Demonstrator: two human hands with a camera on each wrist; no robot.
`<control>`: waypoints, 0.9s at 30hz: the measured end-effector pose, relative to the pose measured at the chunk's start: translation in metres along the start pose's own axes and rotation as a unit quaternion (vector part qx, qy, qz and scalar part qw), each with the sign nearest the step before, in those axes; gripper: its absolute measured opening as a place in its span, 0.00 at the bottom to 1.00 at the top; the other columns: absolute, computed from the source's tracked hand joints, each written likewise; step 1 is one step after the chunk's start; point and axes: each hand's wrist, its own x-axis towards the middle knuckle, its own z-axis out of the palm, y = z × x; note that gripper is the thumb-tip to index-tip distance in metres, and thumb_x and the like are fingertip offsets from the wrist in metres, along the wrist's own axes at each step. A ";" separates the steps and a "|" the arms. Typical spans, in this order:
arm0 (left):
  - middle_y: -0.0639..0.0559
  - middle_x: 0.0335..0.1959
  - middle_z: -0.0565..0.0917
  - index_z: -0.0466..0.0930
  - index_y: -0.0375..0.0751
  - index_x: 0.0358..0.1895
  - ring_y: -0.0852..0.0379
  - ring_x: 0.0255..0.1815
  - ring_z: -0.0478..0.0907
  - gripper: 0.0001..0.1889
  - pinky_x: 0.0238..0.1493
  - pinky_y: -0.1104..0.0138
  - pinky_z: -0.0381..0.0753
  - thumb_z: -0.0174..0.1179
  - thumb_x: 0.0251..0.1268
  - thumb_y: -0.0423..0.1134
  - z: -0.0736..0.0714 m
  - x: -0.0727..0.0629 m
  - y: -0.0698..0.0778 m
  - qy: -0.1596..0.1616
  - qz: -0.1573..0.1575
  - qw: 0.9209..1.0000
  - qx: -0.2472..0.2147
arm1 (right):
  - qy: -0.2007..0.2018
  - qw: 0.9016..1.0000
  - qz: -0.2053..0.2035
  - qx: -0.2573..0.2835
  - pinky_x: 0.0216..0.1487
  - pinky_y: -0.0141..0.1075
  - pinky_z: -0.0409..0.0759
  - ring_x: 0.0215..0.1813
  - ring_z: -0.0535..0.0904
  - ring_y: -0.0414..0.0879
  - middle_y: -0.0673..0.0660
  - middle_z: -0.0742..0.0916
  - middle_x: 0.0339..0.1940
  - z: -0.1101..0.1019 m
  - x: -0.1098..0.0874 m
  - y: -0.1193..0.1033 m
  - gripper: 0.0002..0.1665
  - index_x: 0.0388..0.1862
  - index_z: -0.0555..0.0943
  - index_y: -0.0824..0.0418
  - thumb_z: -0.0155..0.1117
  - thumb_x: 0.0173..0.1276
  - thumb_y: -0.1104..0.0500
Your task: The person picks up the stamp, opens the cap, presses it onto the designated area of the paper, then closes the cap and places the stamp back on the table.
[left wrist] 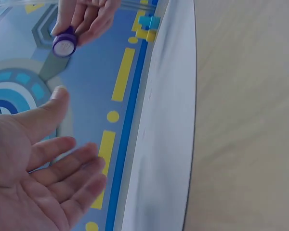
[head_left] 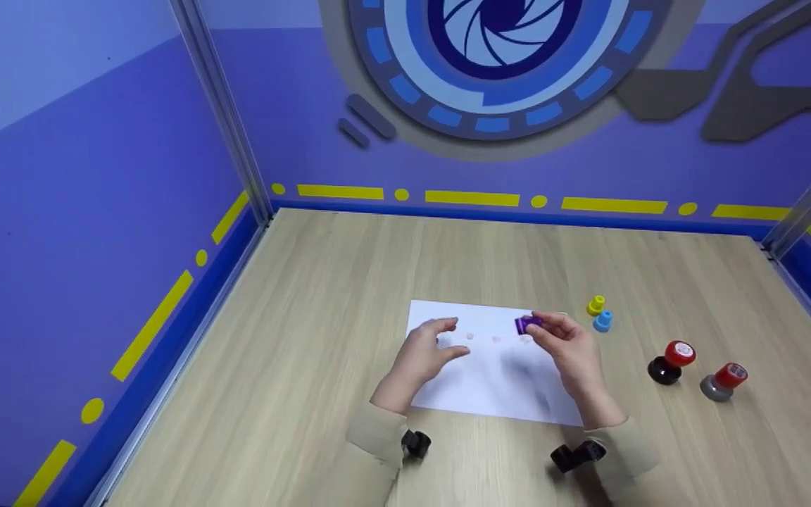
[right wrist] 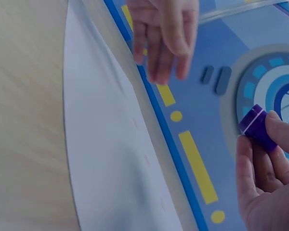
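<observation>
My right hand (head_left: 578, 359) pinches a small purple stamp (head_left: 524, 325) between thumb and fingers, held above the right part of a white sheet of paper (head_left: 479, 387). In the left wrist view the round pale face of the purple stamp (left wrist: 64, 47) shows, turned toward my left hand. The right wrist view shows the purple stamp (right wrist: 258, 126) from its side. Over the left part of the sheet hovers my left hand (head_left: 421, 359), thumb and fingers spread apart, with nothing gripped. A few faint pinkish marks (head_left: 496, 339) run in a row across the paper.
Beyond the sheet's right side stand a yellow stamp (head_left: 596, 305) and a light blue stamp (head_left: 603, 321). Farther right are a red-and-black stamp (head_left: 671, 362) and a red-and-grey one (head_left: 724, 382). Blue-purple walls (head_left: 293, 127) border the wooden table (head_left: 321, 317).
</observation>
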 end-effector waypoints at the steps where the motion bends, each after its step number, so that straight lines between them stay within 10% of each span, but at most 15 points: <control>1: 0.44 0.66 0.82 0.77 0.39 0.69 0.46 0.71 0.76 0.31 0.72 0.55 0.77 0.73 0.63 0.42 -0.001 0.000 -0.001 -0.002 -0.013 1.000 0.014 | 0.007 1.000 -0.003 -0.005 0.49 0.25 0.86 0.42 0.85 0.33 0.38 0.89 0.35 -0.003 0.002 0.000 0.24 0.61 0.79 0.74 0.71 0.70 0.64; 9: 0.38 0.78 0.68 0.70 0.37 0.74 0.41 0.82 0.61 0.40 0.82 0.52 0.63 0.75 0.59 0.43 -0.008 0.002 -0.013 -0.025 -0.068 0.992 0.105 | 0.068 0.991 -0.026 -0.111 0.44 0.18 0.81 0.40 0.81 0.27 0.36 0.88 0.35 -0.030 0.016 0.002 0.23 0.58 0.83 0.70 0.74 0.68 0.59; 17: 0.38 0.83 0.58 0.60 0.32 0.78 0.42 0.86 0.50 0.51 0.85 0.52 0.53 0.78 0.55 0.45 -0.010 0.002 -0.023 -0.071 -0.064 0.985 0.141 | 0.089 0.972 -0.028 -0.214 0.42 0.16 0.78 0.40 0.79 0.26 0.65 0.89 0.55 -0.062 0.022 0.007 0.24 0.61 0.82 0.67 0.71 0.71 0.56; 27: 0.37 0.84 0.54 0.61 0.32 0.78 0.43 0.86 0.49 0.52 0.85 0.53 0.54 0.79 0.54 0.47 -0.010 -0.001 -0.026 -0.113 -0.062 0.974 0.185 | 0.146 0.944 -0.028 -0.295 0.45 0.18 0.79 0.55 0.84 0.57 0.69 0.87 0.56 -0.091 0.024 0.014 0.20 0.59 0.82 0.67 0.69 0.72 0.60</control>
